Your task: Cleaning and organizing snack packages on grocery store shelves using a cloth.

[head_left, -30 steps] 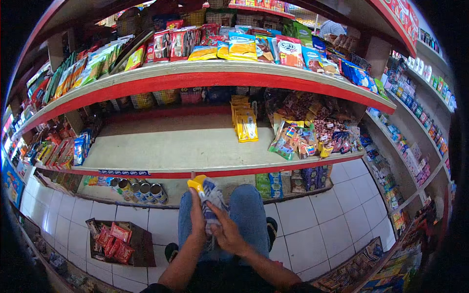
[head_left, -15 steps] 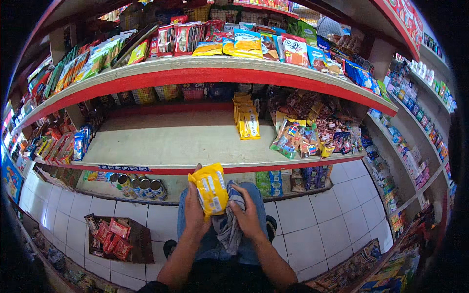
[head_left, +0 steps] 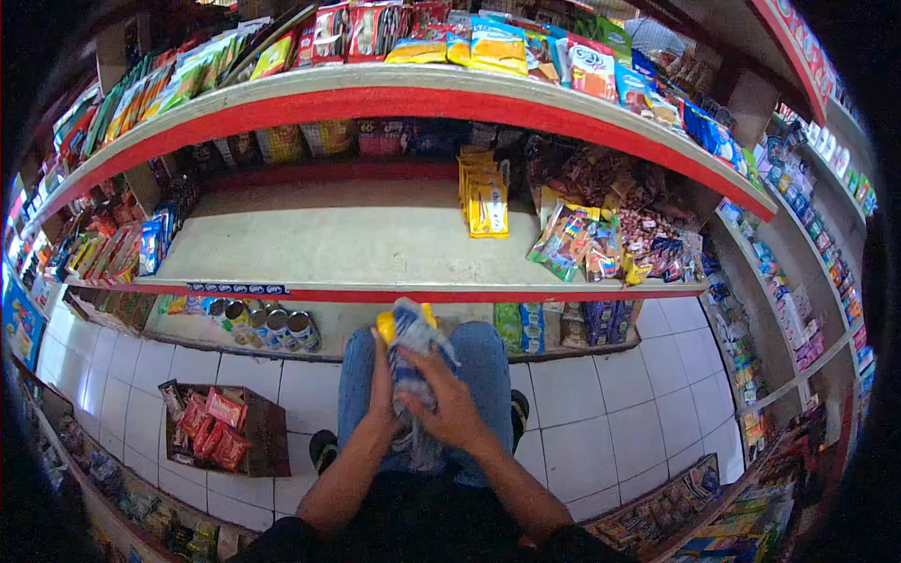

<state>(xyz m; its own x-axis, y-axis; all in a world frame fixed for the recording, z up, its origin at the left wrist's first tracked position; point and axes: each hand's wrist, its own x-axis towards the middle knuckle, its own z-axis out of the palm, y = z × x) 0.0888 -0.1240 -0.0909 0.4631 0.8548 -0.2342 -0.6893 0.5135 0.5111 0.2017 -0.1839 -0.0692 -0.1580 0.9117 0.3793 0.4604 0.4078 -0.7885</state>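
Note:
Above my knees, my left hand [head_left: 379, 385] grips a yellow packet [head_left: 386, 325] from its left side. Most of the packet is hidden; only its upper edge shows. A grey-blue cloth [head_left: 413, 342] lies across the front of it and hangs down between my thighs. My right hand [head_left: 443, 399] holds the cloth and presses it against the packet, fingers closed. Beyond my hands is the front edge of a pale shelf [head_left: 310, 235], where a row of yellow packets [head_left: 487, 208] stands right of the middle.
Snack bags [head_left: 568, 239] crowd the shelf's right end. A red-edged upper shelf [head_left: 450, 103] holds many packets. Cans [head_left: 277, 324] stand on the low ledge. An open box of red packets [head_left: 221, 427] sits on the tiled floor at my left. Stocked shelves [head_left: 798, 272] rise at right.
My right hand has brought the cloth up and over the yellow packet, which was uncovered before. The packet has tilted, and the shelves sit higher in the view.

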